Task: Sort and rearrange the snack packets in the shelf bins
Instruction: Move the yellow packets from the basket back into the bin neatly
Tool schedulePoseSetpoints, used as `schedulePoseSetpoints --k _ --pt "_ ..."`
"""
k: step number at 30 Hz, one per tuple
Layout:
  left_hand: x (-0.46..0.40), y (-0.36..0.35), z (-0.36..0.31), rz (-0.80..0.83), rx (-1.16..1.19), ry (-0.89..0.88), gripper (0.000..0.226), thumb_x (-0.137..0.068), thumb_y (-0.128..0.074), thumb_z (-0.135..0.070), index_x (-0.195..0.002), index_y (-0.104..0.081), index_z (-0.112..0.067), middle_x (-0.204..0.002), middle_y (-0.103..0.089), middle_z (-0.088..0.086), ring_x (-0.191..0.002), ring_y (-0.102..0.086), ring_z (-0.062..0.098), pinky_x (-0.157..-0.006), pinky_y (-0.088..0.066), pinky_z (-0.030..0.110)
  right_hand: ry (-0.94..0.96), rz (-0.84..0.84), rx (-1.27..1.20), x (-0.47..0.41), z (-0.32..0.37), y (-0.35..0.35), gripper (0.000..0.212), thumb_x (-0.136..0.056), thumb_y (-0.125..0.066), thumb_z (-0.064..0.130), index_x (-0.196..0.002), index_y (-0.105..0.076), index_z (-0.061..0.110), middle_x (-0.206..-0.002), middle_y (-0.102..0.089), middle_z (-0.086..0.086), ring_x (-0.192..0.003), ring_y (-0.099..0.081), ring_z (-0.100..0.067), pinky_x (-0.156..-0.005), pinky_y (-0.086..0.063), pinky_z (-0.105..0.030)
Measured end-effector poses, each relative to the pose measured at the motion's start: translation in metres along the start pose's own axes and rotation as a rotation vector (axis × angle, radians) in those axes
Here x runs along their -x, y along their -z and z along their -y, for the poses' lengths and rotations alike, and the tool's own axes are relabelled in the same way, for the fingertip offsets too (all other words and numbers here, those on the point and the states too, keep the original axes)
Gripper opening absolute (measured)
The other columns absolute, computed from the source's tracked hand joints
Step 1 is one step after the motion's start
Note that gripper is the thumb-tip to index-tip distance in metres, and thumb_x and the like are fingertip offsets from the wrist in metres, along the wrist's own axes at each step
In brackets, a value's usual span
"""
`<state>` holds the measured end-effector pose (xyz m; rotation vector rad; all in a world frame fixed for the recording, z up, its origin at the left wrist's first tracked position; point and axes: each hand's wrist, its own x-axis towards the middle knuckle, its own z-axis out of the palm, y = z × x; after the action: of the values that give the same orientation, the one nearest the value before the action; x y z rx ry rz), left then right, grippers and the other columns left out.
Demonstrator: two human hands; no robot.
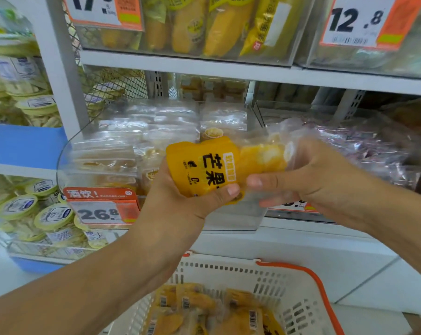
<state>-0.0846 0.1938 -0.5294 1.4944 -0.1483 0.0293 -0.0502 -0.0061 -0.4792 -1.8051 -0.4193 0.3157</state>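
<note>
- Both my hands hold one dried mango packet (219, 165), mid-air in front of the clear shelf bin (88, 151), above the white basket (301, 281).
- My left hand (180, 197) grips the printed yellow end: thumb curled over the front face, fingers hidden behind.
- My right hand (308, 175) pinches the clear end, thumb along the lower edge, fingers wrapped over the top.
- Long axis runs roughly left-right, tilted slightly up toward the right; printed face toward me, text turned sideways.
- Handling guess: light, soft film pouch, crinkly and a bit slick, lumpy fruit inside; not fragile but bends easily. Best held by flat faces near the ends, as now.
- Bin already holds flat stacks of similar clear packets (136, 131); more mango packets (204, 310) lie in the basket.
- Price tag (100, 211) on the bin front.
</note>
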Motion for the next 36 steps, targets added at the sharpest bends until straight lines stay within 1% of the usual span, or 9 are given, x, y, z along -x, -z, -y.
schedulePoseSetpoints --k 5,9,12,15,18,21,27,31,36 --pt "-0.003 0.000 -0.008 0.058 -0.076 -0.025 0.066 -0.075 -0.072 -0.028 -0.136 -0.049 -0.025 -0.114 -0.073 -0.007 -0.102 -0.072 0.015 -0.084 -0.060 0.040 0.137 -0.153 -0.012 0.000 0.005 0.000 0.029 -0.059 -0.082 0.020 -0.087 -0.078 0.015 -0.088 -0.079 -0.008 -0.078 -0.077 -0.022 -0.069 -0.064 -0.039" --pt "-0.008 0.028 -0.033 -0.034 -0.744 -0.242 0.066 -0.061 -0.075 -0.066 -0.119 -0.054 -0.040 -0.109 -0.064 -0.021 -0.083 -0.067 0.000 -0.070 -0.058 0.034 0.409 -0.450 0.338 0.007 0.030 0.015 0.046 -0.058 -0.087 0.040 -0.061 -0.062 0.002 -0.065 -0.071 -0.009 -0.051 -0.068 -0.017 -0.046 -0.054 -0.028" --pt "-0.023 0.065 -0.039 -0.134 -1.398 -0.535 0.087 -0.066 -0.063 -0.082 -0.133 -0.051 -0.029 -0.129 -0.053 -0.010 -0.115 -0.056 0.016 -0.090 -0.049 0.039 0.507 -0.411 0.679 0.000 0.047 0.022 0.049 -0.067 -0.087 0.047 -0.081 -0.071 0.002 -0.068 -0.071 -0.002 -0.052 -0.061 -0.002 -0.049 -0.048 -0.017" --pt "-0.035 0.076 -0.034 0.017 -1.701 -0.318 0.109 -0.071 -0.037 -0.092 -0.156 -0.021 -0.025 -0.162 -0.024 0.001 -0.148 -0.025 0.025 -0.118 -0.028 0.046 0.323 -0.320 1.039 -0.028 0.048 0.017 0.059 -0.058 -0.082 0.061 -0.066 -0.065 0.005 -0.056 -0.056 -0.008 -0.050 -0.049 -0.016 -0.052 -0.044 -0.038" --pt "-0.035 0.075 -0.027 0.096 -1.723 -0.180 0.097 -0.079 -0.033 -0.082 -0.156 -0.006 -0.030 -0.167 0.001 -0.002 -0.153 -0.004 0.020 -0.121 -0.018 0.040 0.127 -0.193 1.403 -0.055 0.037 -0.003 0.055 -0.062 -0.084 0.061 -0.061 -0.053 0.015 -0.061 -0.051 0.000 -0.057 -0.049 -0.017 -0.055 -0.042 -0.036" --pt "-0.033 0.075 -0.027 0.093 -1.687 -0.228 0.073 -0.088 -0.029 -0.070 -0.151 -0.015 -0.035 -0.166 -0.003 -0.002 -0.153 -0.007 0.020 -0.120 -0.020 0.040 0.020 -0.166 1.538 -0.077 0.020 -0.016 0.057 -0.068 -0.080 0.062 -0.069 -0.040 0.021 -0.070 -0.044 0.004 -0.069 -0.048 -0.024 -0.062 -0.038 -0.033" --pt "-0.038 0.082 -0.019 0.070 -1.673 -0.294 0.053 -0.092 -0.041 -0.062 -0.139 -0.026 -0.041 -0.165 -0.013 -0.003 -0.151 -0.015 0.021 -0.117 -0.024 0.040 0.062 -0.124 1.674 -0.123 0.008 -0.015 0.051 -0.070 -0.083 0.056 -0.081 -0.048 0.021 -0.089 -0.054 -0.004 -0.082 -0.053 -0.029 -0.066 -0.039 -0.035" --pt "-0.036 0.083 -0.019 0.059 -1.688 -0.312 0.058 -0.090 -0.038 -0.063 -0.141 -0.027 -0.039 -0.164 -0.017 0.000 -0.151 -0.018 0.023 -0.117 -0.025 0.042 0.123 -0.215 1.593 -0.135 -0.007 -0.004 0.098 -0.059 -0.089 0.057 -0.133 -0.040 0.017 -0.131 -0.050 -0.009 -0.123 -0.047 -0.032 -0.085 -0.045 -0.044" --pt "-0.035 0.079 -0.020 0.045 -1.685 -0.295 0.078 -0.086 -0.036 -0.072 -0.152 -0.016 -0.036 -0.166 -0.013 0.000 -0.152 -0.015 0.024 -0.120 -0.020 0.041 0.129 -0.126 1.659 -0.141 -0.018 0.000 0.126 -0.058 -0.090 0.055 -0.153 -0.020 0.013 -0.156 -0.032 -0.010 -0.141 -0.036 -0.033 -0.110 -0.039 -0.049"
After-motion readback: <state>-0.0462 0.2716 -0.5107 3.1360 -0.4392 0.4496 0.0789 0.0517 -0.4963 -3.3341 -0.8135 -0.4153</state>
